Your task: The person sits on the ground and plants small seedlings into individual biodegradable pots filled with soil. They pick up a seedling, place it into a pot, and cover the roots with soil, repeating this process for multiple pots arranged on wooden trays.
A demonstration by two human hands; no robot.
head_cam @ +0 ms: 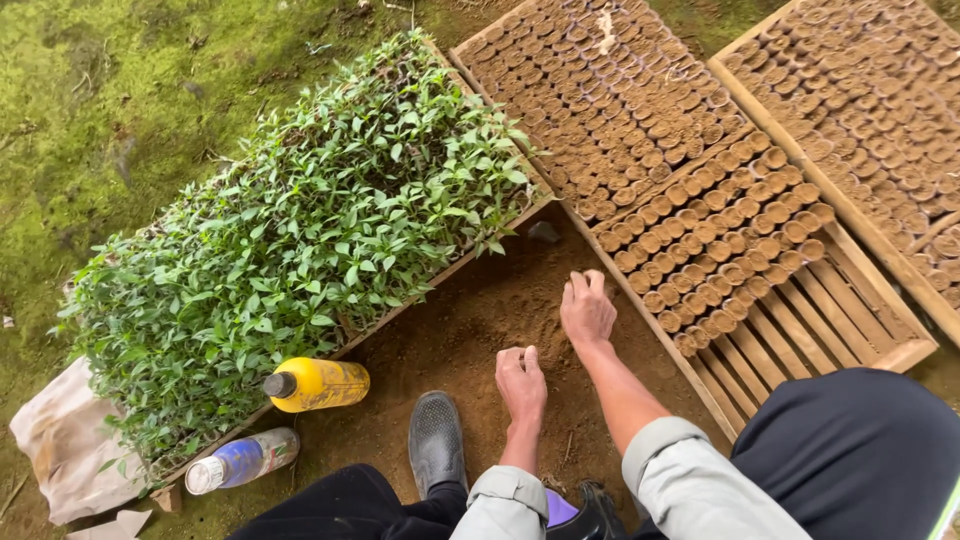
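Left hand [521, 384], right hand [587, 308]: fingers curled into loose soil [470, 330], grip contents unclear (crumbly; may spill before reaching pots [720, 250]).

There is just one camera, and it sits on my head. It looks down and a bit forward at the ground in front of my knees. My left hand [521, 385] and right hand [586, 308] are near the bottom middle, quite close. Farther up I see the tray of green plants [300, 230] and the wooden trays of soil plugs [680, 150]. No other view shares this.
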